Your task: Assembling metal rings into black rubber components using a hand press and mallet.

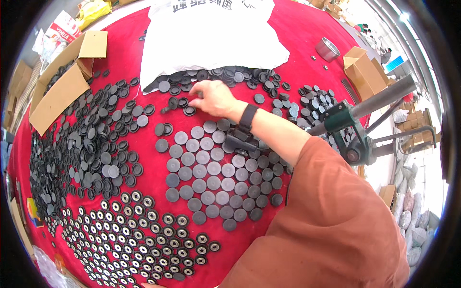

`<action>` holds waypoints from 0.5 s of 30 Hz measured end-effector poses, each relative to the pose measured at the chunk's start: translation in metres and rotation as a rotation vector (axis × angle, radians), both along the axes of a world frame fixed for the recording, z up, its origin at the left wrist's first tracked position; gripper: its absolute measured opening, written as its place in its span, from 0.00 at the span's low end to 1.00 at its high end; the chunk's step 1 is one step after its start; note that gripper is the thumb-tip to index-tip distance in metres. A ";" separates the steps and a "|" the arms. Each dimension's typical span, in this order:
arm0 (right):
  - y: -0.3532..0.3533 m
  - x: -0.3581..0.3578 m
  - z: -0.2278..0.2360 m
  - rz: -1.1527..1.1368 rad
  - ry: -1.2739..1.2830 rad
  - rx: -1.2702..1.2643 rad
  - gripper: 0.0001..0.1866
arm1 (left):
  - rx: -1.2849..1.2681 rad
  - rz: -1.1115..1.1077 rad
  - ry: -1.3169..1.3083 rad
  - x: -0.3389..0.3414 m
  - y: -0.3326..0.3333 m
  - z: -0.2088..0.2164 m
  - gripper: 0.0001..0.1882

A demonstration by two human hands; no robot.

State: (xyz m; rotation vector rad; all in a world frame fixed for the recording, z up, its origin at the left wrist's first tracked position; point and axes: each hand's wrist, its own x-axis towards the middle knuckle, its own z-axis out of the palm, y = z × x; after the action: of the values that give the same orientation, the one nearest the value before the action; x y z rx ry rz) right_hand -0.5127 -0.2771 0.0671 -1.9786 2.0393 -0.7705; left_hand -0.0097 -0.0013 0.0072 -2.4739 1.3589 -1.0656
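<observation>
"Caps [183,102] by the thumb: how will they handle?"

"Light and stiff, I judge, hardly fragile; smooth faces may slide, so I'd take one by its rim. They lie on the red bench [307,29], just left of my right grip [214,97]."

"Is that grip pinching one?"

"I cannot tell: its fingers and thumb curl around something dark and blurred. My left grip [151,286] shows only fingertips at the lower edge, so I can't tell there either."

"Counts?"

"About four caps by the thumb. Nearer me, about fifty flat discs [213,168] show, some hidden by the forearm; the metal-centred rings [139,210] pass a hundred. The left heap [91,144] overlaps too much. Farther out: one white sack [216,41], one metal cup [328,49], one green-bodied tool [337,118]."
</observation>
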 end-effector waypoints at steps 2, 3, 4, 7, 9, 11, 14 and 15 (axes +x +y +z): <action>-0.002 -0.009 -0.001 -0.030 -0.015 -0.056 0.15 | 0.005 -0.004 0.008 0.001 0.000 0.000 0.23; -0.003 -0.008 0.003 -0.032 -0.027 -0.035 0.16 | 0.010 0.006 0.015 0.002 0.001 -0.001 0.23; -0.005 -0.005 0.006 -0.029 -0.027 -0.036 0.16 | 0.015 0.016 0.022 0.004 0.002 -0.002 0.24; -0.016 0.019 0.017 -0.197 -0.399 0.291 0.17 | 0.032 0.069 0.006 0.008 0.006 -0.002 0.25; -0.015 0.022 0.026 -0.204 -0.594 0.394 0.17 | 0.025 0.066 0.039 0.005 0.004 -0.002 0.25; -0.025 0.019 0.003 -0.042 -0.224 0.177 0.14 | 0.017 0.070 0.069 0.004 0.004 -0.003 0.25; -0.033 0.028 -0.005 0.300 0.255 -0.085 0.11 | 0.017 0.064 0.096 0.004 0.004 -0.004 0.25; -0.037 0.034 0.000 0.336 0.392 0.066 0.09 | 0.020 0.055 0.106 0.002 0.003 -0.003 0.25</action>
State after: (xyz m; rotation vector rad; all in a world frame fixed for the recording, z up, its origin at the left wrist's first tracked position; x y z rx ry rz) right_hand -0.4784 -0.3139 0.0667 -2.4962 1.8005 -0.2569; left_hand -0.0076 0.0016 0.0041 -2.5707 1.3143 -0.9176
